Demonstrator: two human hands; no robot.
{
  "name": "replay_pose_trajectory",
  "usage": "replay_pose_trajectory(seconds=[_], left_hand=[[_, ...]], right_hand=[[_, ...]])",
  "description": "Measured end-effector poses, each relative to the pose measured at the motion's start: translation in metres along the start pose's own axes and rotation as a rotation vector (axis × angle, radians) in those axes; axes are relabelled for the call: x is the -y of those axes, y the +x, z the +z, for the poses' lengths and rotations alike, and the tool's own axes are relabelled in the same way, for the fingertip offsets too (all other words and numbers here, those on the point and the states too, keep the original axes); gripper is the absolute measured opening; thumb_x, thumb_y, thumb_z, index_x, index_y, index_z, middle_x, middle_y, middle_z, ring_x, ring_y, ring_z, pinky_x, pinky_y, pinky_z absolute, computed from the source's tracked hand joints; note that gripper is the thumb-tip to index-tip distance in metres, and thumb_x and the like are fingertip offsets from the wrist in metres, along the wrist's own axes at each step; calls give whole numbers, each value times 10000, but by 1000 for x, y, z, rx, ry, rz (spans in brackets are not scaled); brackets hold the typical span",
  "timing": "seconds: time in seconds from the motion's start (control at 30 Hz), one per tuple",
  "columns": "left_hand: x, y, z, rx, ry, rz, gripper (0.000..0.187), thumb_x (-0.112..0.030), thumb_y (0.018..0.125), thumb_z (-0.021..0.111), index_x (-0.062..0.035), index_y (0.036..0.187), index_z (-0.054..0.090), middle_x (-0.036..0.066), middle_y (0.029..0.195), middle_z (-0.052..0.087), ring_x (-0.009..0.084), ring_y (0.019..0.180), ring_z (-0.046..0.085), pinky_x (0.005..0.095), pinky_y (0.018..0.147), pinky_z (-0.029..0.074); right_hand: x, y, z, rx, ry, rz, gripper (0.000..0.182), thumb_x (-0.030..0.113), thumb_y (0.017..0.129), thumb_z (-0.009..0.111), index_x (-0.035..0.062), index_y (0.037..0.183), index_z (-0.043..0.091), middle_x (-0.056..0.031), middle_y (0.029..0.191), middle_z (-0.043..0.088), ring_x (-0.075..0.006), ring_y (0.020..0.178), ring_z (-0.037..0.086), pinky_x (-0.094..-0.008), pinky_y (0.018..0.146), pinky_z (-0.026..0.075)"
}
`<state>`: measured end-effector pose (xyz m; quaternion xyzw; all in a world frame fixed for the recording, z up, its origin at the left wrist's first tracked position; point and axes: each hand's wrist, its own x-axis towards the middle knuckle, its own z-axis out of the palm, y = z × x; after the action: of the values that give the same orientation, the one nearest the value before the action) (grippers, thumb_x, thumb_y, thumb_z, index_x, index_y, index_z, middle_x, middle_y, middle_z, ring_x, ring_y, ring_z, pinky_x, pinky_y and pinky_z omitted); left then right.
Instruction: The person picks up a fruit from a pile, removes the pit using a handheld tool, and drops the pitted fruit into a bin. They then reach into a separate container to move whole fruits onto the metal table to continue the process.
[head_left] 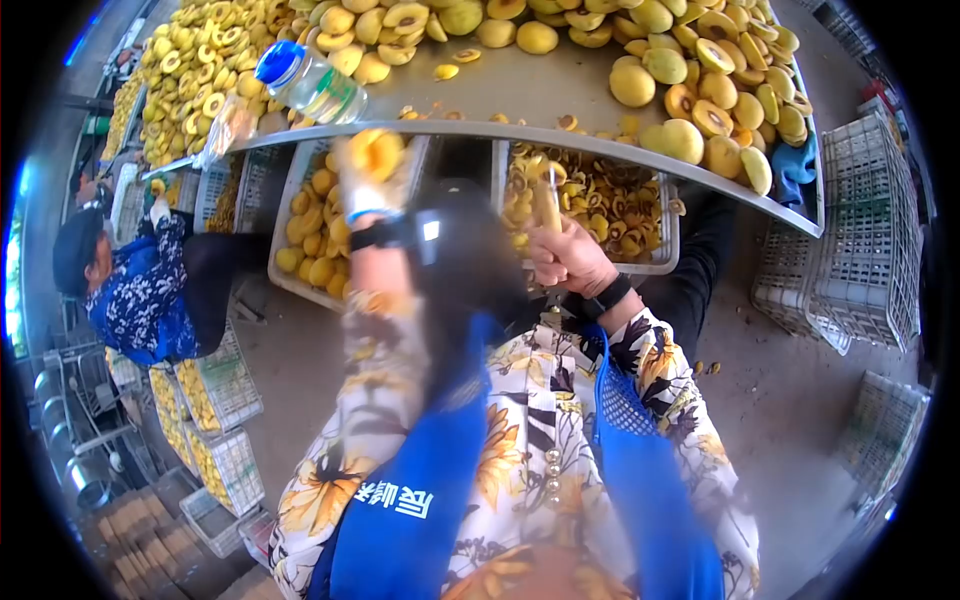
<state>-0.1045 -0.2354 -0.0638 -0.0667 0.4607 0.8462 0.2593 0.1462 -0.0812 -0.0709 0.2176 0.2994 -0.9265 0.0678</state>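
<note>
My left hand (372, 192), smeared by motion and seemingly in a pale glove, is by the table's front edge, above a crate of fruit. A yellow peach half (378, 153) lies in its grip, cut face up. My right hand (568, 255) is closed around the light wooden handle of a small tool (549, 205) that points up toward the table. The tool's working end is too small to make out. Below it stands a crate (672, 225) of peach scraps and peelings. The left crate (285, 235) contains whole-looking yellow peaches.
A metal table (510, 85) bears heaps of halved peaches (715, 85) and a blue-capped bottle (312, 85). A blue cloth (795, 170) lies at its right corner. Stacked plastic crates (850, 230) stand right. Another person (140, 270) sits left, near fruit-filled crates (215, 385).
</note>
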Motion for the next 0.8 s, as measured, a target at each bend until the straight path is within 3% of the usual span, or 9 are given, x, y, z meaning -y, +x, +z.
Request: replay_pose_trajectory(seconds=[0.03, 0.07, 0.17, 0.23, 0.27, 0.37, 0.47, 0.67, 0.8], left_hand=[[-15, 12, -35, -73, 97, 74, 571, -628, 832, 431, -99, 1010, 552, 81, 889, 604, 292, 758, 594, 293, 453, 468], [-26, 12, -45, -300, 110, 188, 493, -540, 848, 505, -91, 1048, 548, 94, 1006, 589, 232, 893, 591, 387, 679, 527], [-46, 42, -133, -528, 828, 336, 523, -530, 792, 583, -90, 1073, 600, 102, 1005, 631, 276, 901, 607, 412, 739, 500], [-60, 11, -85, -652, 1776, 328, 569, -545, 746, 610, -117, 1120, 606, 164, 1085, 611, 323, 965, 589, 414, 839, 459], [-57, 14, -68, -642, 1852, 456, 618, -556, 716, 618, -138, 1170, 586, 176, 1157, 573, 334, 1055, 543, 412, 917, 405], [-26, 4, 40, -261, 1612, 758, 553, -502, 742, 618, -128, 1149, 597, 143, 1178, 571, 302, 1090, 530, 388, 903, 422], [32, 2, 151, 184, 1599, 1166, 402, -374, 747, 631, -122, 1060, 629, 135, 1113, 595, 302, 995, 580, 366, 847, 467], [179, 31, 277, 618, 1881, 657, 563, -401, 696, 670, -51, 1112, 521, 183, 1124, 540, 301, 1040, 540, 387, 892, 437], [195, 31, 285, 472, 1827, 605, 517, -297, 654, 732, -43, 1062, 540, 182, 1020, 582, 327, 942, 584, 372, 835, 480]], right_hand=[[-4, 3, -10, -124, -85, 20, 82, 102, 874, 528, 83, 935, 477, 16, 546, 408, -65, 343, 292, -216, 325, 248], [-13, 12, -29, -246, -331, 66, 148, 162, 867, 565, 64, 911, 464, 11, 547, 418, -78, 349, 321, -230, 335, 295], [-25, 23, -67, -277, -800, -85, 186, 185, 842, 587, 37, 877, 480, -13, 540, 444, -105, 363, 391, -256, 348, 349], [-15, 22, -80, -261, -949, -212, 204, 179, 817, 596, -7, 835, 512, -56, 536, 492, -139, 380, 475, -281, 360, 395], [-26, 29, -103, -249, -1218, -365, 207, 175, 807, 594, -21, 815, 527, -73, 540, 510, -147, 385, 495, -285, 363, 404], [-43, 56, -154, -321, -1673, -617, 228, 173, 777, 586, -54, 751, 579, -100, 550, 549, -175, 389, 532, -287, 374, 424], [-25, 37, -135, -345, -1262, -404, 248, 195, 778, 594, -52, 793, 572, -79, 540, 543, -163, 382, 508, -282, 368, 411], [-14, -24, -77, -503, -995, -335, 303, 229, 795, 605, -40, 907, 524, -58, 575, 551, -136, 403, 492, -276, 375, 385], [-17, -62, -72, -567, -1060, -508, 272, 223, 797, 619, -14, 893, 525, -72, 632, 571, -104, 495, 534, -253, 425, 409]])
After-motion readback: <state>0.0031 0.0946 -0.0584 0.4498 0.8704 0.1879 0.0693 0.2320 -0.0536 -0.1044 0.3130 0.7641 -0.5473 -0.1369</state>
